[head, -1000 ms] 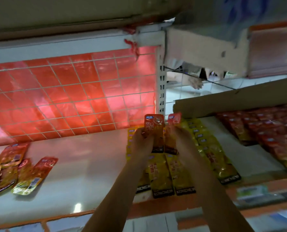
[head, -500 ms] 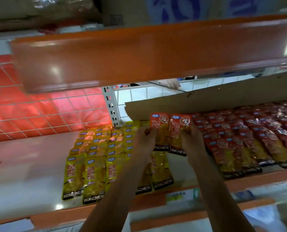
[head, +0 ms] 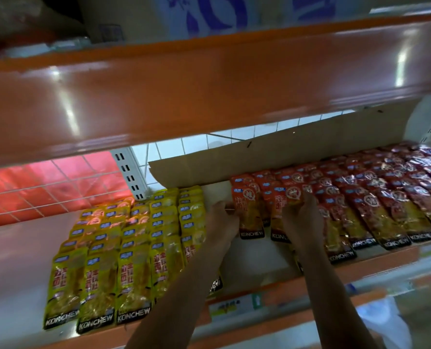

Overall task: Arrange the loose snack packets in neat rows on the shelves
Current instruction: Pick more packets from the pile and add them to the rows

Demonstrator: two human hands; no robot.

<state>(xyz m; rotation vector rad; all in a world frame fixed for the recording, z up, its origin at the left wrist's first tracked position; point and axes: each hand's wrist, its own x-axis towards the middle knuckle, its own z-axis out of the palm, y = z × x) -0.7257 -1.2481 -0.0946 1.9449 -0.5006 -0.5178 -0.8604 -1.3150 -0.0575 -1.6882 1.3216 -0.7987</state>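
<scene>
White shelf (head: 254, 258), glossy, is carrying the stock. Left grip (head: 222, 222) is pinching the left edge of one red packet (head: 249, 212); right grip (head: 302, 220) is clasping a second red packet (head: 277, 215) just beside it. Versus half a second ago, both packets are sitting lower and further right, abutting the red rows (head: 373, 210). Yellow rows (head: 133, 248), crinkly film overlapped like shingles, are lying left of the left grip. Brown cardboard strip (head: 297, 152) is standing behind; orange shelf lip (head: 209, 84) is overhanging.

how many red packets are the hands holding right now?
2. One packet pinched at its edge by the left hand; the other packet beside it, gripped by the right hand. More may be stacked beneath.
</scene>
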